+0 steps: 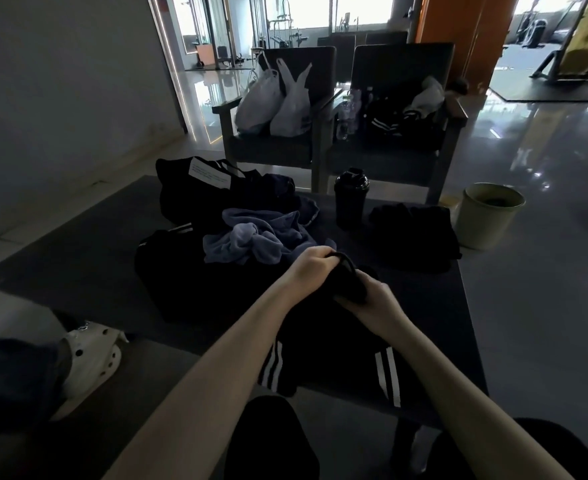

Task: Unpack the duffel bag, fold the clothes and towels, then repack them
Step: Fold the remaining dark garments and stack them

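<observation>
Head view: black garment [349, 277] bunched inside both hands' curled fingers [323, 252]

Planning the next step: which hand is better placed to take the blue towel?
Left. The left hand is beside the blue towel; the right hand is farther. Both grip a black garment.

Two hands [313, 268] [377, 303], two chairs [299, 64] [403, 64], two white bags [257, 102] [294, 105], one bin [486, 216]. On the table [77, 258]: one duffel [195, 199], one shaker [350, 202], one heap of blue towels [251, 237], three black garments [337, 348] [167, 271] [413, 237].
</observation>
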`<move>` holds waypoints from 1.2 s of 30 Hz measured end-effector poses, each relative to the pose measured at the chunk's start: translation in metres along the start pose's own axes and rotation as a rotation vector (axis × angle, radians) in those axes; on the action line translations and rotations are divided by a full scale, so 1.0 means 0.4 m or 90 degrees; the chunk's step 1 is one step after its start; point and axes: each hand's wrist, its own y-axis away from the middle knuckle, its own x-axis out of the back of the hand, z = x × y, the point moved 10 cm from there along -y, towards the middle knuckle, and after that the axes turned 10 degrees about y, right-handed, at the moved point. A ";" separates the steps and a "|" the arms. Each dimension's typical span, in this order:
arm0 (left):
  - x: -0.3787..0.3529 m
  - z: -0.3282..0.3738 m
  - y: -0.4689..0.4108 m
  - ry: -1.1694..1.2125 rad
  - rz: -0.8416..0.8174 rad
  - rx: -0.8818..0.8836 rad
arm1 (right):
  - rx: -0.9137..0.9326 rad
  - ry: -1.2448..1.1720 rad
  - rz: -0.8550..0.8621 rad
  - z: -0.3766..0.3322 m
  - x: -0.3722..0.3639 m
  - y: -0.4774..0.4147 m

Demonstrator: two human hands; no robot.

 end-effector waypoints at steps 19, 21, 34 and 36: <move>0.027 0.041 0.049 0.125 -0.097 0.111 | -0.177 -0.150 -0.094 0.078 0.213 0.040; 0.057 0.059 0.041 0.126 -0.041 0.096 | -0.177 -0.146 -0.056 0.082 0.239 0.037; 0.238 0.132 0.074 0.166 0.259 0.101 | -0.150 -0.114 -0.096 0.097 0.294 0.084; 0.246 0.151 0.077 0.154 0.272 0.081 | -0.147 -0.127 -0.146 0.087 0.302 0.092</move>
